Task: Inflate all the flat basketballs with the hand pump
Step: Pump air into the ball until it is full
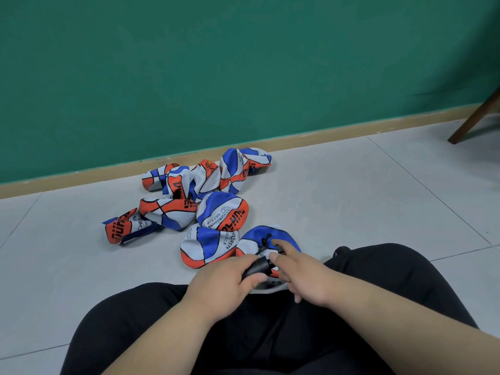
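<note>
Person seated on the grey tiled floor [378, 198], legs in black trousers [270, 334] filling the bottom of the frame.

Left hand [224, 282], lower centre: fingers curled round the barrel of the black hand pump [257, 266], firm grip, thumb on the near side.

Right hand [305, 277], just right of it: thumb and forefinger pinch the pump's front end. Forefinger is stretched out over the ball, the other fingers loosely curled under and holding nothing.

Pump lies at a slant between the two hands, tip pointing up-frame. A thin black hose end [266, 239] sits on the blue panel. Can't tell if the needle is in the valve.

Ball being worked on: flat basketball [253, 234], blue/orange/white, lying on the floor against the lap, under the pump and both hands.

The other flat basketballs are in a loose pile [205, 196] at centre frame, all crumpled:
- one [207, 246] touching the worked ball on its left
- one [221, 211] just above that
- a folded one [121, 228] at the pile's left edge
- several bunched at the back, near the wooden skirting board [324, 136]

Green wall [243, 63] takes up the upper half. Dark wooden furniture leg [473, 117] at the upper right edge, well apart from the pile.
</note>
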